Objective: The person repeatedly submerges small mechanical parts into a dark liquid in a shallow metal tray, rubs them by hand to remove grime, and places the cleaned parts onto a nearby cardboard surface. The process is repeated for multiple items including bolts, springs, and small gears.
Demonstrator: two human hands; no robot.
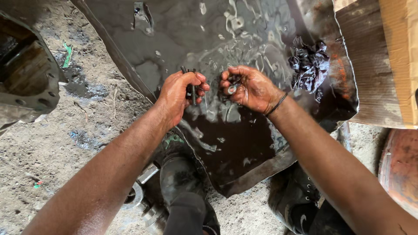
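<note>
1. Head view: the left hand (pixel 180 93) is closed on a couple of dark bolts (pixel 190 87), fingers (pixel 201 82) curled tight round the shafts, which stand roughly upright over the tray.
2. The right hand (pixel 250 89) sits just beside it, palm up and cupped, fingers bent in round a small metal washer (pixel 232 89) and some dark bits too oily to tell apart.
3. Both hands hover over a shallow metal tray (pixel 130 69) of dark, glossy liquid, wet and gleaming themselves.
4. A soaked black rag (pixel 310 65) lies crumpled at the tray's right edge, well apart from the right hand.
5. A thin black band (pixel 277 104) circles the right wrist.
6. Below, two dark shoes (pixel 178 174) rest on the dirt floor (pixel 65 143), near some round metal parts (pixel 138 193).
7. A grey metal housing (pixel 26 74) sits far left; a wooden board (pixel 374 56) lies upper right.
</note>
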